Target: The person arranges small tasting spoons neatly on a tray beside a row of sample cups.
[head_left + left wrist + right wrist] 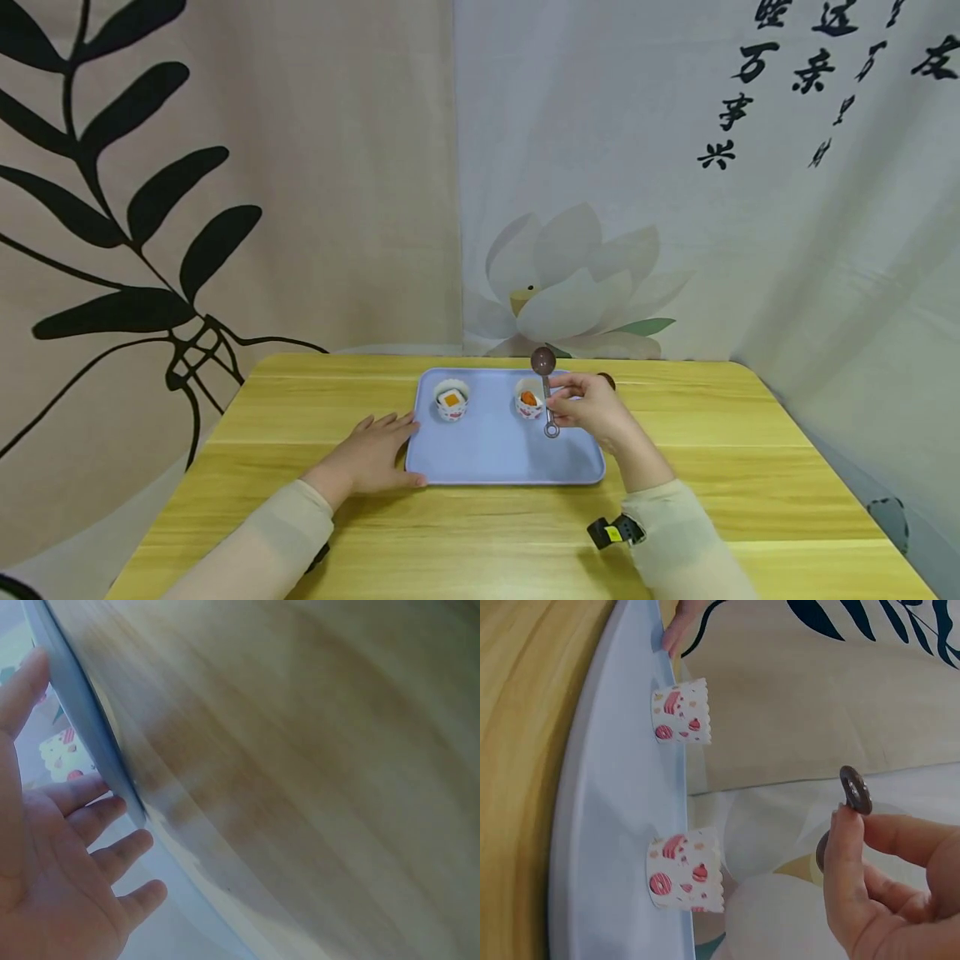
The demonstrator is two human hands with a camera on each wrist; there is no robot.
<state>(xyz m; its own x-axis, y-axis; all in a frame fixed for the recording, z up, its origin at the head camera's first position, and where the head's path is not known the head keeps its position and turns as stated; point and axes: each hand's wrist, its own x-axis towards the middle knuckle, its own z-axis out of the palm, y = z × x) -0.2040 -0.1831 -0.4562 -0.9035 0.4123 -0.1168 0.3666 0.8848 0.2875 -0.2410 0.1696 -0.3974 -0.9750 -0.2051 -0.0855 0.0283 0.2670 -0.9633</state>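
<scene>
My right hand pinches a small brown spoon upright by its handle, above the right part of a light blue tray. Its round bowl is at the top and a ring ends the handle below. Just left of the spoon is a printed paper cup with something orange inside. Another paper cup, holding a white piece with an orange square, stands on the tray's left side. My left hand touches the tray's left edge, thumb near the front corner. The left wrist view shows its fingers spread.
A wooden table lies under the tray. Part of a dark brown round thing shows behind my right hand; the rest is hidden. A printed cloth hangs behind the table.
</scene>
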